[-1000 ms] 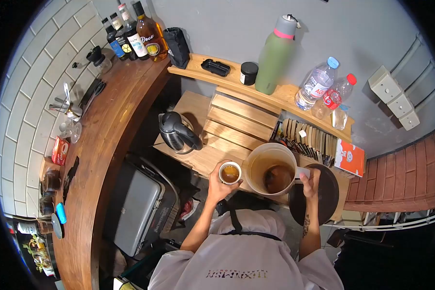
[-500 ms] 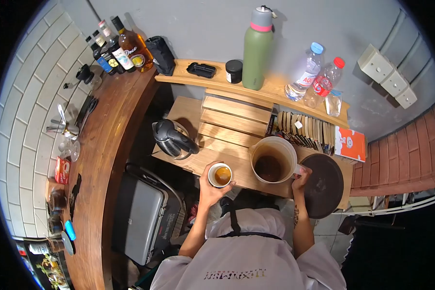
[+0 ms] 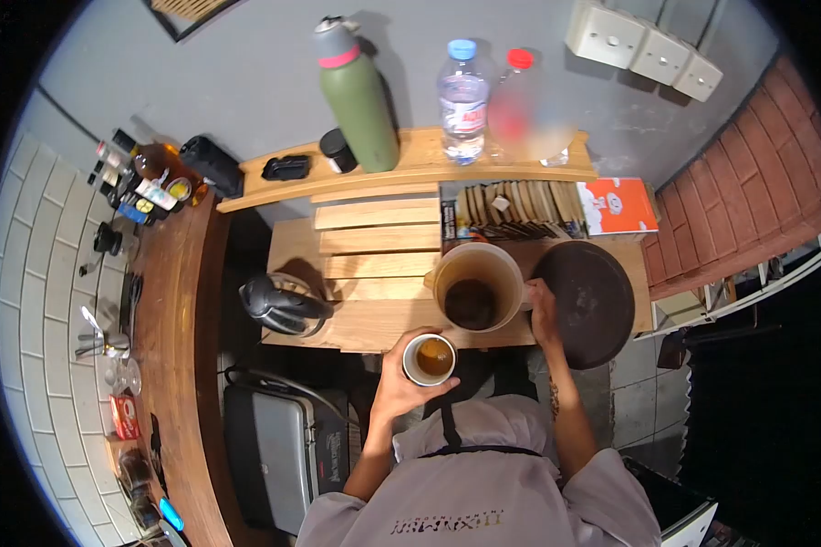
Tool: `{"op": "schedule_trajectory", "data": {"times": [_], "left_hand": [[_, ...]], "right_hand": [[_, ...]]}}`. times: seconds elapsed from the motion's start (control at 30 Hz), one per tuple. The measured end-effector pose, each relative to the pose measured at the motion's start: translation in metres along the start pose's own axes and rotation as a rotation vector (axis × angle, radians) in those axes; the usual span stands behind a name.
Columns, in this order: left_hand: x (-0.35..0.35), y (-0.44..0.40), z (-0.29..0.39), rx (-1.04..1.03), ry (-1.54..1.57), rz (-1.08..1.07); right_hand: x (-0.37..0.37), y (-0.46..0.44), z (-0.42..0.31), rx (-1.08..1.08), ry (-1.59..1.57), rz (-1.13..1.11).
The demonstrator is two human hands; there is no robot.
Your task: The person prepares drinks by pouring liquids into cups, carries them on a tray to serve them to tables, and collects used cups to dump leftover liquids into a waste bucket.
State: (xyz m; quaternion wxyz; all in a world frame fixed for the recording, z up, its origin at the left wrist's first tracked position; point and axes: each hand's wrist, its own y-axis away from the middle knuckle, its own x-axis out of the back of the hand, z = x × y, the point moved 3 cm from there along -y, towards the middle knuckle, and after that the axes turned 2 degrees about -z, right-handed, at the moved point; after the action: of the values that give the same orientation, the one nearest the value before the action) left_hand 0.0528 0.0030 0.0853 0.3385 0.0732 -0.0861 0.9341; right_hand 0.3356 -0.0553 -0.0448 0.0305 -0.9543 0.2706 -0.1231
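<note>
My left hand [image 3: 400, 380] is wrapped round a white cup [image 3: 409, 363] with orange-brown liquid inside. To its upper right, a large translucent plastic pitcher [image 3: 507, 259] holds some dark liquid at the bottom. The fingers of my right hand [image 3: 544, 313] close round the pitcher's handle. Beside that hand lies a round dark brown tray [image 3: 597, 301] on the wooden table [image 3: 383, 316]. The pitcher appears at the table's front edge; whether it rests there I cannot tell.
A black electric kettle [image 3: 278, 303] stands left on the table. Behind, a wooden shelf [image 3: 420, 164] carries a green flask [image 3: 360, 109], a black jar [image 3: 337, 150] and water bottles [image 3: 463, 105]. Books [image 3: 520, 205] stand at the back. Left is a brown counter [image 3: 178, 365] with syrup bottles [image 3: 160, 173].
The camera view has swung to the right, so the shelf and table sit further left. Both hands keep their holds; the cup now appears lower and closer to the pitcher.
</note>
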Motion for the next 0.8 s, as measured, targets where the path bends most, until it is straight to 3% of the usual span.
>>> {"op": "schedule_trajectory", "data": {"times": [0.17, 0.23, 0.37, 0.57, 0.77, 0.8], "left_hand": [[-0.061, -0.017, 0.008, 0.011, 0.058, -0.087], [-0.092, -0.024, 0.013, 0.026, 0.061, -0.157], [-0.166, -0.042, 0.006, 0.002, 0.095, -0.14], [-0.282, -0.075, -0.036, 0.067, 0.094, -0.018], [-0.352, -0.112, -0.115, 0.047, -0.045, 0.165], [-0.357, -0.117, -0.124, 0.052, -0.047, 0.159]], "right_hand": [[0.037, 0.008, -0.008, 0.022, 0.017, -0.045], [0.066, 0.013, 0.007, -0.052, -0.122, 0.073], [0.143, 0.028, 0.065, -0.202, -0.054, 0.096], [0.256, 0.055, 0.127, -0.454, 0.423, 0.093], [0.291, 0.073, 0.182, -0.44, 0.628, 0.101], [0.289, 0.073, 0.19, -0.301, 0.685, 0.166]]}}
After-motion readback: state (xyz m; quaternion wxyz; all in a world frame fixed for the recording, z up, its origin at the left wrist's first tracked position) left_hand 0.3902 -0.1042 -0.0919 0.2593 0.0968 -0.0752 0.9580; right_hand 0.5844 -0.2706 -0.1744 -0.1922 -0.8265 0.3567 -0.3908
